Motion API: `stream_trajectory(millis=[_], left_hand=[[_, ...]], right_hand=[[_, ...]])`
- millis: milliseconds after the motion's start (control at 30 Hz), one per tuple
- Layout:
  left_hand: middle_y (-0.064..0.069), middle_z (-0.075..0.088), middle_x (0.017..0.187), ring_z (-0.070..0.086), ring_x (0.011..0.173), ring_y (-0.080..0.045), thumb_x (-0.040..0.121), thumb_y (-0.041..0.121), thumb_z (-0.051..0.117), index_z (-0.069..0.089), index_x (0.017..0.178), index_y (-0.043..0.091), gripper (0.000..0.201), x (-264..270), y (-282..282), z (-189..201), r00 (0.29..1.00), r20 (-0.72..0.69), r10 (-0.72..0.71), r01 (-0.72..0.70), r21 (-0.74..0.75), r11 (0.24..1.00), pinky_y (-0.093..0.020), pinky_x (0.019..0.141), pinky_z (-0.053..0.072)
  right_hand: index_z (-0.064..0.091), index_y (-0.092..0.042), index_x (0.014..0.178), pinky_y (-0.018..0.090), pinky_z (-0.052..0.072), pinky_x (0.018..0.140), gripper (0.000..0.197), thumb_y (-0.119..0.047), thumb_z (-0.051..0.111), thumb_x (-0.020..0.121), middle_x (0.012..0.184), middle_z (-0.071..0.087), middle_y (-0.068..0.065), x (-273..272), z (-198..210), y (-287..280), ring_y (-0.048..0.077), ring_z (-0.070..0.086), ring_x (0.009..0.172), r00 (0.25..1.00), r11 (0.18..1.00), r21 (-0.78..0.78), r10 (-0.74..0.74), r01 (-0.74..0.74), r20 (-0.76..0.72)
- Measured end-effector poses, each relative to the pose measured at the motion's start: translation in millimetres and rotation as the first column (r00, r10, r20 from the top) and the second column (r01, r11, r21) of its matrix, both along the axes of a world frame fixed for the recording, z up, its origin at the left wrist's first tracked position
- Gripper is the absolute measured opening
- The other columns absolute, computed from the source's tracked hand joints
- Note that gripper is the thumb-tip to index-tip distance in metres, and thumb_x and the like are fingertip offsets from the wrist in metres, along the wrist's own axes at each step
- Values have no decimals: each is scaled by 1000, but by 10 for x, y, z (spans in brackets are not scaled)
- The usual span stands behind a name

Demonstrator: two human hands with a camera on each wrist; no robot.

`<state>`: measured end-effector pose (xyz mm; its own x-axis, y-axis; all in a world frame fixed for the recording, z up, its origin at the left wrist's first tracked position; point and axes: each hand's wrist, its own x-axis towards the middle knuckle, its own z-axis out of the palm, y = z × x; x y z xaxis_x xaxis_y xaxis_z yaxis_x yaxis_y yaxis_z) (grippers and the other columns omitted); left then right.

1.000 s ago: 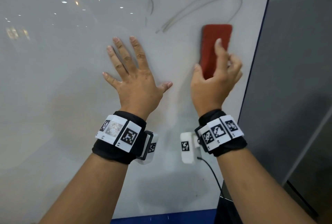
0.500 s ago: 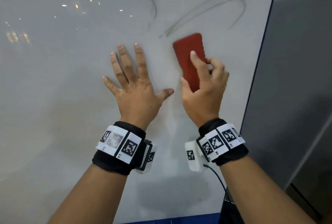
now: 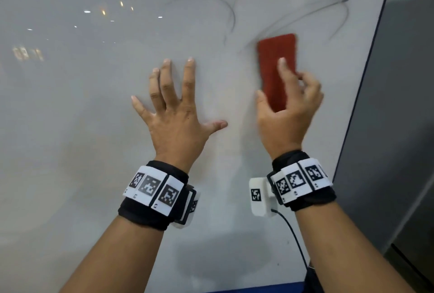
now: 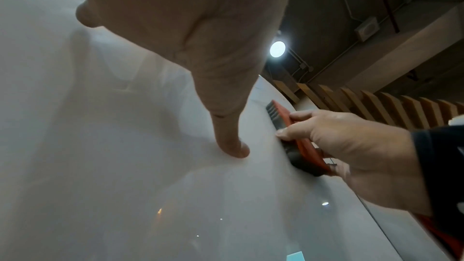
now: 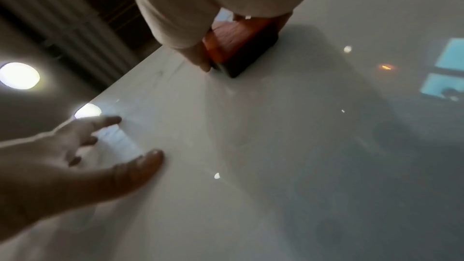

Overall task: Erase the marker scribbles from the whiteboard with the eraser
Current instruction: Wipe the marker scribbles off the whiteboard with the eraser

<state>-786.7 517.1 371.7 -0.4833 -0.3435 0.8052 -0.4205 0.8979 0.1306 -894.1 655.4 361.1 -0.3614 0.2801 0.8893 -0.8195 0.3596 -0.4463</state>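
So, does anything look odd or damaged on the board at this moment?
Nothing stands out. The right hand grips the red eraser flat on the whiteboard, the left hand rests spread on it, and grey marker scribbles remain above, not yet erased. No damage shows.

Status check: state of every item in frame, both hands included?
whiteboard: upright, partly wiped.
marker scribbles: grey curves remain above the eraser.
eraser: red, pad flat against the board.
right hand: grips the eraser.
left hand: fingers spread, pressed flat on the board.
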Motion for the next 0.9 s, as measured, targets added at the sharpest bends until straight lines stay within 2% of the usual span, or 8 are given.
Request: stream_trajectory(millis=[100, 267, 433, 500, 567, 700, 800, 900], left_hand=[[-3, -2, 156, 1, 148, -28, 57, 79, 70, 0, 156, 34, 128, 38, -46, 23, 1000, 10, -4, 4, 14, 1000, -76, 107, 14], [-7, 7, 157, 9, 146, -28, 74, 75, 58, 8, 156, 32, 105, 101, -98, 17, 999, -37, -24, 22, -45, 999, -76, 106, 20], [-3, -1, 157, 0, 148, -26, 56, 78, 71, 1, 155, 35, 129, 269, -373, 81, 1000, -10, -25, 25, 10, 1000, -77, 106, 15], [-5, -1, 158, -2, 148, -26, 57, 76, 73, 1, 155, 35, 128, 292, -389, 122, 1000, 5, -23, 23, 28, 999, -76, 106, 14], [-9, 3, 158, 0, 148, -29, 65, 68, 74, 5, 154, 33, 118, 316, -351, 163, 999, 4, -48, 47, 62, 997, -75, 107, 14], [-7, 14, 156, 15, 145, -29, 95, 41, 55, 16, 154, 26, 73, 417, -256, 227, 973, -68, -221, 223, 20, 975, -68, 111, 22], [-7, 14, 157, 19, 144, -29, 95, 25, 55, 8, 156, 26, 77, 420, -201, 234, 948, 16, -317, 317, -79, 945, -63, 115, 21], [-17, 24, 154, 29, 138, -34, 84, 19, 66, 18, 155, 24, 86, 317, -151, 223, 967, 7, -253, 251, -152, 956, -65, 111, 27]], right_hand=[[63, -19, 132, 32, 39, 99, 60, -20, 76, 74, 116, 53, 17, 133, 45, -195, 28, 48, 101, 994, 981, -191, 29, -9, 101], [62, -26, 132, 47, 48, 89, 58, -22, 75, 75, 121, 53, 11, 462, -17, -496, 29, 48, 102, 997, 982, 174, 72, -68, -18], [65, -18, 129, 33, 43, 96, 57, -18, 77, 74, 114, 53, 14, 209, 46, -299, 13, 38, 95, 999, 982, -187, -14, 23, 50], [64, -16, 130, 37, 45, 95, 59, -17, 78, 72, 113, 52, 16, 321, 56, -476, 13, 38, 97, 997, 972, -234, 20, -1, 80], [62, -18, 132, 43, 46, 95, 61, -20, 77, 74, 117, 51, 17, 551, 46, -723, 24, 46, 100, 995, 990, -126, 77, -68, 65], [56, -26, 139, 29, 43, 95, 59, -21, 75, 83, 125, 48, 10, 759, 44, -919, 23, 44, 105, 983, 982, 68, 171, -176, 73], [59, -25, 135, 26, 46, 89, 47, -13, 66, 91, 123, 50, 7, 764, 87, -855, 21, 46, 103, 971, 967, 91, 233, -236, 43], [64, -25, 129, 30, 51, 89, 43, -2, 57, 93, 119, 54, 3, 728, 136, -765, 21, 53, 102, 945, 941, 91, 324, -327, 45]])
